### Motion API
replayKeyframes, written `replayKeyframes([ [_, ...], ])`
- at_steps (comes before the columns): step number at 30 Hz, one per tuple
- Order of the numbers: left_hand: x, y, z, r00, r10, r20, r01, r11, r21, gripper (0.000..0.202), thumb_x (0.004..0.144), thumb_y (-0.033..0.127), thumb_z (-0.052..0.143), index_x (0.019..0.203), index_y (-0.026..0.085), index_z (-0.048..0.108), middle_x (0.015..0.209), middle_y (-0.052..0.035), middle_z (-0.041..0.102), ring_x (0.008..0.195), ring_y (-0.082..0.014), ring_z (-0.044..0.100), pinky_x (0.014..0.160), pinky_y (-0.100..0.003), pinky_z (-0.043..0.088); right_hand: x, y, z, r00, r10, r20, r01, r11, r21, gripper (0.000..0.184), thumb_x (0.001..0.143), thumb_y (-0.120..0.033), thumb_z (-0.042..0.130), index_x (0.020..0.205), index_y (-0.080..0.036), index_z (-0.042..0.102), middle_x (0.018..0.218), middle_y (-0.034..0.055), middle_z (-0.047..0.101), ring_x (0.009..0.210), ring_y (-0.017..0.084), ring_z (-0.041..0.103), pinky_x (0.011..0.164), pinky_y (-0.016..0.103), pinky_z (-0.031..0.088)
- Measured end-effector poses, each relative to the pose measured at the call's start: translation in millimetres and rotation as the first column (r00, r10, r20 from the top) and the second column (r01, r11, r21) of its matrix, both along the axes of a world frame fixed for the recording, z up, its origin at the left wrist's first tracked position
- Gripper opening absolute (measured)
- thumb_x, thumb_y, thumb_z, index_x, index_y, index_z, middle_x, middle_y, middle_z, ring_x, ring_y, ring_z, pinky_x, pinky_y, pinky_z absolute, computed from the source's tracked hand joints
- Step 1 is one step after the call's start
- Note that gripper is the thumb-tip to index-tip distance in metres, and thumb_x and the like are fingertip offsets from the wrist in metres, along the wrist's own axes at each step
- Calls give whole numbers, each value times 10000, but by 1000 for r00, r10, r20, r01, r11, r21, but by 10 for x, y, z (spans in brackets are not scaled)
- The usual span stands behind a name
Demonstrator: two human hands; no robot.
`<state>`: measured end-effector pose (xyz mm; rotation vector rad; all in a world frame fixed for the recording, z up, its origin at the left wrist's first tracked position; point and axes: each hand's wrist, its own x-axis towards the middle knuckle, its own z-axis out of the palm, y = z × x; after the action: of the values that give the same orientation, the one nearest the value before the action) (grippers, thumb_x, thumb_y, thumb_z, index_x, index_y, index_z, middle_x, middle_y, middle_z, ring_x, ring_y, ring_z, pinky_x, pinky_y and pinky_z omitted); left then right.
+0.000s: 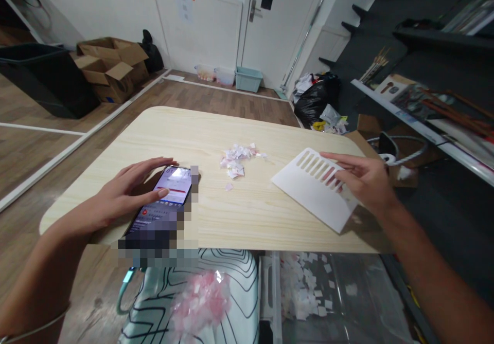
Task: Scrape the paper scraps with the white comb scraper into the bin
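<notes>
My left hand [129,192] lies over a smartphone [170,192] at the near left of the light wooden table [185,133]. Its fingers are stretched out and the thumb touches the lit screen. My right hand [360,177] rests on a white slotted plastic board [309,187] lying flat at the table's right side, fingers extended over the slots. A small heap of white and pink paper scraps [237,159] sits between the two hands, near the table's middle.
Below the table's near edge are a clear bin with paper scraps [309,287] and patterned fabric holding pink scraps [200,297]. Cardboard boxes [111,66] and a dark bin [42,76] stand at far left. A black rubbish bag [316,100] and shelves [424,112] are at right.
</notes>
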<state>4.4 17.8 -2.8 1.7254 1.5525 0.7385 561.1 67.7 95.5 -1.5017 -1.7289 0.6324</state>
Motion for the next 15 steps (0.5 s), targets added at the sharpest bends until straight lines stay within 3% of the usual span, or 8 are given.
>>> replayKeyframes([
  [5, 58, -16, 73, 999, 25, -25, -25, 1000, 16, 873, 1032, 854, 802, 1749, 366, 710, 1891, -52, 635, 1797, -508, 502, 1539, -674, 393, -127, 259, -27, 999, 41, 18, -42, 998, 42, 477, 763, -245, 810, 1188, -222, 1023, 1022, 98, 983, 815, 291, 917, 679, 341, 733],
  [10, 47, -17, 50, 999, 23, -34, -21, 999, 43, 775, 1070, 796, 798, 1738, 411, 719, 1871, -19, 665, 1774, -499, 546, 1498, -645, 477, -279, 481, 225, 976, 177, 129, -188, 979, 83, 553, 789, -261, 793, 1299, -269, 1005, 988, 44, 974, 872, 292, 923, 787, 366, 758],
  [12, 47, -19, 45, 999, 27, -25, -26, 999, 45, 803, 1045, 820, 811, 1728, 407, 730, 1861, -37, 678, 1750, -514, 572, 1491, -659, 482, -330, 505, 349, 954, 214, 210, -248, 956, 155, 485, 819, -282, 796, 1257, -283, 1006, 1066, 45, 983, 956, 300, 932, 873, 381, 769],
  [15, 48, -20, 46, 999, 26, -37, -25, 999, 29, 829, 1050, 823, 792, 1743, 376, 719, 1879, -53, 661, 1733, -511, 593, 1499, -643, 467, -385, 435, 442, 882, 288, 374, -400, 876, 270, 297, 899, -289, 787, 1101, -301, 1003, 1137, 73, 983, 1018, 305, 939, 1001, 414, 772],
])
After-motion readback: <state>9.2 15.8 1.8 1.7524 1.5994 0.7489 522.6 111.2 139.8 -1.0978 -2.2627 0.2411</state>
